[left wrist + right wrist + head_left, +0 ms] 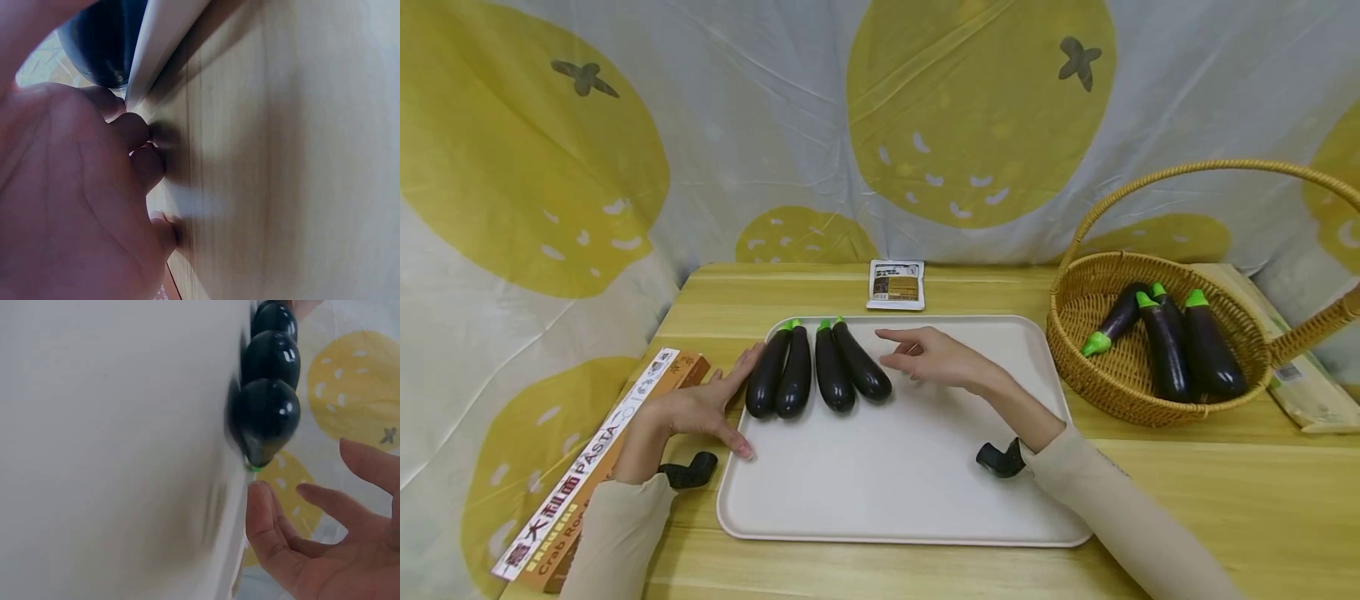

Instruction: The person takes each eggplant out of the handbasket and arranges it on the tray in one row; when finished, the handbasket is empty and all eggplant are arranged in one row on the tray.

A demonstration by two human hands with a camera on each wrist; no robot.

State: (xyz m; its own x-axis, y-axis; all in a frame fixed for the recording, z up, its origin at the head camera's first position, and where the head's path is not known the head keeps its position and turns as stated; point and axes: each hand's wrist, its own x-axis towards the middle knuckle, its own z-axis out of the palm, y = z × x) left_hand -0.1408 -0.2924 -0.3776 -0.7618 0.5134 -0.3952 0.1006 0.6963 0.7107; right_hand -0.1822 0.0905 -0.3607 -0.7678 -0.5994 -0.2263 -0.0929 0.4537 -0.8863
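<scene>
Several dark purple eggplants point(833, 371) with green stems lie side by side at the left of a white rectangular tray point(887, 483). They form two pairs, with a narrow gap between. Spread at the tray's left edge, my left hand point(696, 408) has its fingers beside the outermost eggplant point(766, 379) and its thumb over the rim. In the left wrist view those fingertips point(148, 164) are down by the wooden table. My right hand point(943, 358), relaxed and holding nothing, hovers over the tray just right of the rightmost eggplant point(865, 367).
To the right stands a wicker basket point(1075, 392) with a tall handle, holding several more eggplants point(1213, 350). A pale flat package point(1303, 392) lies partly behind it. Beyond the tray is a small packet point(896, 285). A long pasta box point(602, 454) lies along the left forearm.
</scene>
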